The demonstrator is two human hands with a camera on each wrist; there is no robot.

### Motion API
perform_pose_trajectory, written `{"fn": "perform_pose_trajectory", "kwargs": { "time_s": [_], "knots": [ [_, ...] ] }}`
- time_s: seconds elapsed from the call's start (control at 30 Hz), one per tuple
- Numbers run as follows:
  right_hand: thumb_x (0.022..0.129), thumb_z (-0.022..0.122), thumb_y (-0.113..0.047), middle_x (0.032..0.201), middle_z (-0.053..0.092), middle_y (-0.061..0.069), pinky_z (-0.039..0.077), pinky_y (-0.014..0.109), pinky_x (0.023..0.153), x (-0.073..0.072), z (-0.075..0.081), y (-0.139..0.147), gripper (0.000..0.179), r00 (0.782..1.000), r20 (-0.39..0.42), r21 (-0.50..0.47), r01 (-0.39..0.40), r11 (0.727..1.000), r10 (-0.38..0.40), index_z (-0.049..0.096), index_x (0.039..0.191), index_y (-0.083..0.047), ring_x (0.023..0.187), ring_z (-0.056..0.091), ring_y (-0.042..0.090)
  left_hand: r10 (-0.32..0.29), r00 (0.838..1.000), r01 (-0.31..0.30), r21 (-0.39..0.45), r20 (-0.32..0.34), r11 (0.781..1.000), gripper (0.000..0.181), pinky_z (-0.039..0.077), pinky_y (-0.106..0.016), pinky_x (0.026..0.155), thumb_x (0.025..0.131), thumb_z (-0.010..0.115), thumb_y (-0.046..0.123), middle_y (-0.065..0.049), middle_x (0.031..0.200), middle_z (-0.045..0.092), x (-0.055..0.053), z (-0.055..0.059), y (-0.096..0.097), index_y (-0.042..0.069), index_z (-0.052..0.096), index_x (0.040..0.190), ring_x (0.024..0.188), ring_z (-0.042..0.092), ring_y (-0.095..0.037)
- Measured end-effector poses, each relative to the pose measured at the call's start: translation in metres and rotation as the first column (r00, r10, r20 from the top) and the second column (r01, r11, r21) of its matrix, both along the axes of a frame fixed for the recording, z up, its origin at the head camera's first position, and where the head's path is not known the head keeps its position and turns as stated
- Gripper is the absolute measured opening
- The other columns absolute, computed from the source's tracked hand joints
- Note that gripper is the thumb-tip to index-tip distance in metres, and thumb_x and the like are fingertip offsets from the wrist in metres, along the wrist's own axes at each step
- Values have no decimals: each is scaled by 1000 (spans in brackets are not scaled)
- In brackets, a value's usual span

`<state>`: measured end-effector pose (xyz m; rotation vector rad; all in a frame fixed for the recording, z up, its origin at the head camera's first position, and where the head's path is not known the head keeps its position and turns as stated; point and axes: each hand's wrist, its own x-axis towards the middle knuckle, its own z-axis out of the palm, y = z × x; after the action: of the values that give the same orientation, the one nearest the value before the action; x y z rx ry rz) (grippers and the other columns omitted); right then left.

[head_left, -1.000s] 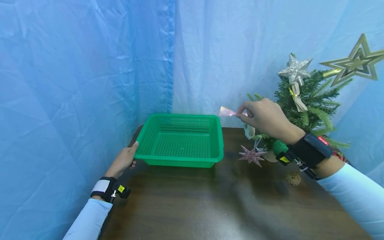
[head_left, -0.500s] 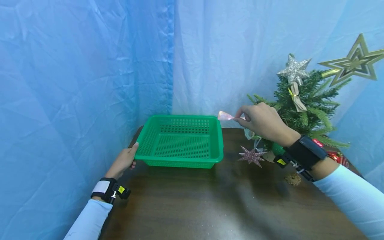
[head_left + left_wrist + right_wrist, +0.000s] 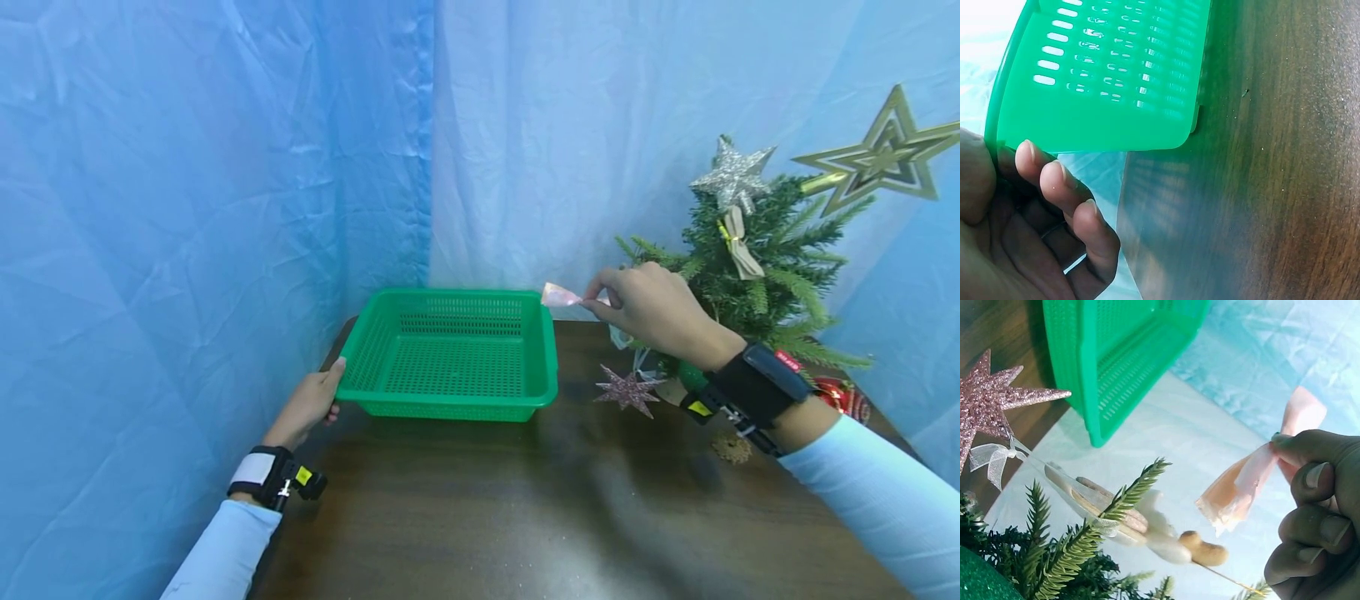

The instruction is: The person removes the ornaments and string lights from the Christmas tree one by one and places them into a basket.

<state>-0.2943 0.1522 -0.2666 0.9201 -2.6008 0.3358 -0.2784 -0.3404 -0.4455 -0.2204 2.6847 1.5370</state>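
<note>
My left hand (image 3: 306, 405) grips the left front corner of a green plastic basket (image 3: 450, 398) with perforated walls. In the left wrist view the fingers (image 3: 1060, 184) curl beneath the basket's rim, the thumb side above it. Pinched between the thumb and forefinger of my right hand (image 3: 656, 304) is a pink ribbon bow (image 3: 1238, 487), held at its narrow middle. In the head view one loop of it overlaps the basket's back right corner. Nothing lies inside the basket.
Right of the basket stands a small Christmas tree (image 3: 795, 275) with a silver star (image 3: 733, 175) and a gold star (image 3: 885, 158). A pink glitter star (image 3: 628, 392) hangs low beside it. A small gold ornament (image 3: 731, 447) lies on the brown table (image 3: 465, 508). Blue cloth (image 3: 187, 208) covers the walls.
My right hand has moved slightly down and to the left with the pink bow, bringing it over the basket's back right corner in the head view. The left hand keeps its place.
</note>
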Motion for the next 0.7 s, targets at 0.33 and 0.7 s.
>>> {"fn": "perform_pose_trajectory", "kwargs": {
  "time_s": [0.33, 0.7],
  "knots": [
    [100, 70, -18, 66, 56, -3, 27, 30, 45, 0, -4, -2, 10, 1000, 21, -1, -2, 1000, 2, 74, 107, -11, 49, 38, 15, -10, 1000, 10, -6, -9, 1000, 69, 50, -30, 55, 107, 30, 63, -3, 66, 51, 0, -3, -1, 2, 58, 92, 57, 52, -14],
    [100, 70, -16, 68, 59, -3, 28, 30, 45, 0, -11, -5, 10, 999, 30, 3, -17, 1000, 17, 74, 107, -11, 48, 40, 14, -6, 1000, 6, -6, -10, 1000, 69, 50, -30, 55, 107, 30, 63, -3, 65, 51, 0, -3, -1, 2, 58, 93, 57, 51, -14]
  ]
}}
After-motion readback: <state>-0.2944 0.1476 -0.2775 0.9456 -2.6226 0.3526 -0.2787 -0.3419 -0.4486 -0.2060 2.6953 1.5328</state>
